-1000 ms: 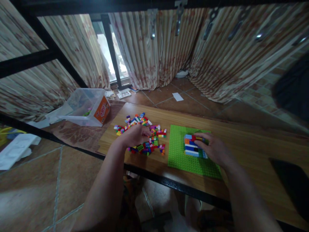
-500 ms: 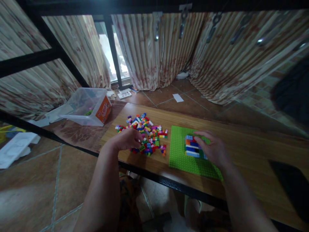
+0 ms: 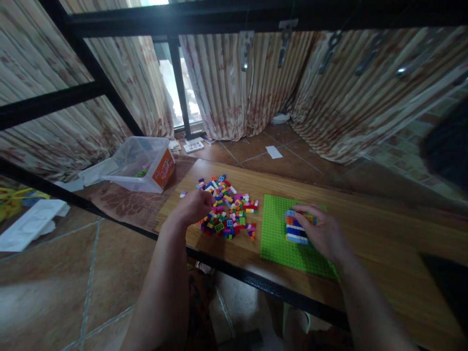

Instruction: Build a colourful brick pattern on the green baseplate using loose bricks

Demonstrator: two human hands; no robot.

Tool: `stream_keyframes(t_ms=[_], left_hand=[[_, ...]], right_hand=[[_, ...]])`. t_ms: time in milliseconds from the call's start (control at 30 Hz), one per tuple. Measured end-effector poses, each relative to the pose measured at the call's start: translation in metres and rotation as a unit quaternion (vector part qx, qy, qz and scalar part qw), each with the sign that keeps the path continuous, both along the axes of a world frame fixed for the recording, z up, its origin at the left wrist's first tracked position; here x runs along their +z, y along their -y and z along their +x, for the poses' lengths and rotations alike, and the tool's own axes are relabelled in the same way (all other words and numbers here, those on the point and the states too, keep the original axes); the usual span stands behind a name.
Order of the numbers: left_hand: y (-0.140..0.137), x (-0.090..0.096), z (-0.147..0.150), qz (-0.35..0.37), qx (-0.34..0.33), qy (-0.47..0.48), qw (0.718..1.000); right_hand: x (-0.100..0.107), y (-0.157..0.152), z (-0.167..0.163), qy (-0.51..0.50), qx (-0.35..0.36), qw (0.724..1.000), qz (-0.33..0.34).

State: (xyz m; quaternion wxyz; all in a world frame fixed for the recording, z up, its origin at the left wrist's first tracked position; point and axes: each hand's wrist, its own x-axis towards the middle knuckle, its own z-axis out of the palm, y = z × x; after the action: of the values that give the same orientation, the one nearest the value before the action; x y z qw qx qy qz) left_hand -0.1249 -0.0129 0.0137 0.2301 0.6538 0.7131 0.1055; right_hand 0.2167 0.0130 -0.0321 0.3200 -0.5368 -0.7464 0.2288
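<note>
My left hand [image 3: 195,207] reaches over the left side of a loose pile of coloured toy bricks [image 3: 230,204]. Its fingers are curled together, and whatever they hold is hidden. On the right, a green baseplate [image 3: 274,239] carries a small build of stacked toy bricks [image 3: 297,234] in blue, white and orange rows. My right hand [image 3: 321,229] bends over the right part of this build, fingertips at its far edge. The palm and fingers cover much of the build's right side.
A clear plastic box [image 3: 141,165] with an orange label stands beyond the wooden table's [image 3: 241,175] left end. A dark flat object [image 3: 444,278] lies at the right. The table's black front edge [image 3: 256,278] runs close to my forearms.
The view has shifted slightly, so everything sits a little lower and further right. My left hand has moved slightly toward the pile's far side. My right hand's fingers have drawn closer around the build.
</note>
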Motion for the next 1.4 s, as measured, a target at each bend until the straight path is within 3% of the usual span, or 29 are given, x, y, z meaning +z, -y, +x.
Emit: stream_keyframes(t_ms=[233,400,500,700,933,1133,1400], left_hand=[[-0.009,-0.007,0.016,0.040,-0.043,-0.008,0.998],[-0.015,-0.003,0.009,0.044,0.102,-0.079,0.991],[-0.017,-0.001,0.003,0.020,0.138,-0.105,0.985],[-0.025,-0.011,0.000,0.045,0.127,-0.102,0.986],[-0.043,-0.030,0.000,0.128,0.115,-0.077,0.982],[-0.061,-0.032,0.005,0.211,0.108,-0.115,0.965],[-0.077,-0.039,0.024,0.196,0.091,-0.134,0.967]], right_hand=[[0.001,0.001,-0.004,-0.001,0.007,1.000,-0.008],[0.000,0.000,-0.002,-0.013,-0.005,1.000,-0.010],[0.000,0.000,0.001,-0.014,-0.007,1.000,-0.007],[-0.002,0.000,0.003,-0.019,-0.005,1.000,-0.003],[-0.007,-0.002,0.001,-0.022,-0.001,1.000,-0.009],[-0.009,-0.004,-0.001,-0.017,0.001,1.000,-0.016],[-0.008,-0.002,-0.002,-0.028,0.010,0.999,-0.022]])
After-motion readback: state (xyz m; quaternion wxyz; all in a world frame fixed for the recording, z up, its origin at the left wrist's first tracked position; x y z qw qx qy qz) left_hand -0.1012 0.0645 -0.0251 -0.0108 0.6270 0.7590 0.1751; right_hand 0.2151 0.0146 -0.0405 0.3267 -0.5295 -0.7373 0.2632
